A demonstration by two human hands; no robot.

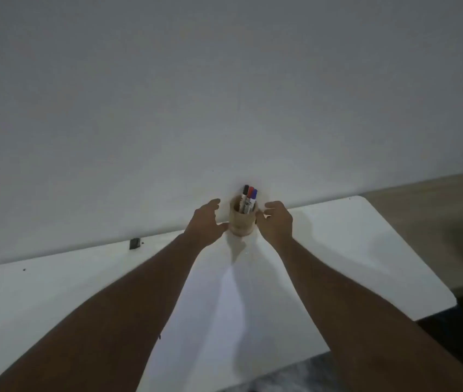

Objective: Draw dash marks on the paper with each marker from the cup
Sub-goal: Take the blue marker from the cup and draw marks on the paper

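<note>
A tan cup (242, 222) stands at the far edge of the white table (366, 250), against the wall. Three markers stick out of it: black cap (246, 189), red cap (250, 191) and blue cap (254, 194). My left hand (205, 222) is beside the cup on its left, fingers spread, thumb close to the cup's base. On the cup's right, my right hand (277, 222) has its fingers curled near the rim; whether it touches is unclear. A white sheet of paper (224, 306) lies between my forearms.
A small dark object (134, 243) lies at the table's far edge on the left. The grey wall (224, 94) rises right behind the cup. Brown floor (436, 207) shows past the table's right edge.
</note>
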